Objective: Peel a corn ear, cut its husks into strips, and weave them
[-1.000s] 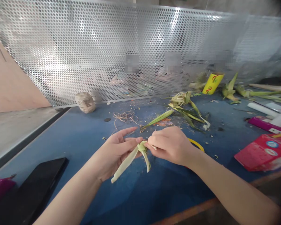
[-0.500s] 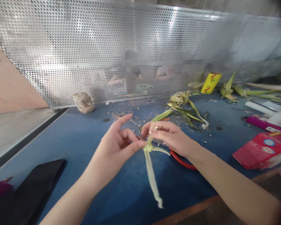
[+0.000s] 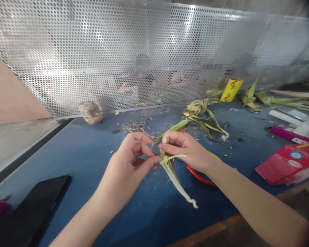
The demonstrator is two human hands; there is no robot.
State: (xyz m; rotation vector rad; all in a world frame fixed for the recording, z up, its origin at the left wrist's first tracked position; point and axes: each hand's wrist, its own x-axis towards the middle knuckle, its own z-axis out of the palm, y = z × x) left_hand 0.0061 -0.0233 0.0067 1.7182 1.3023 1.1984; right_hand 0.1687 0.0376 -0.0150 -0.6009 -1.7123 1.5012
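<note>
Both hands meet over the blue table (image 3: 87, 151) on a pale green leaf strip (image 3: 176, 180) folded into a small knot. My left hand (image 3: 130, 161) pinches the knot from the left with thumb and fingers. My right hand (image 3: 186, 149) grips the knot's top end between thumb and forefinger. A long tail of the strip hangs down to the right, and a short thin tail sticks out sideways. Scissors with red and yellow handles (image 3: 199, 175) lie on the table just under my right wrist.
A pile of green leaf strips (image 3: 203, 120) lies beyond the hands, with loose twine (image 3: 136, 127) and a twine ball (image 3: 90, 112) by the perforated metal screen (image 3: 144, 51). A yellow roll (image 3: 231, 90), red packet (image 3: 285, 164) and purple box (image 3: 290, 134) sit right. A black phone (image 3: 31, 206) lies left.
The strip was turned from lying across my left palm to hanging below the knot. Its long tail now swings right. Both hands shifted slightly up the table, uncovering the scissors' red handle.
</note>
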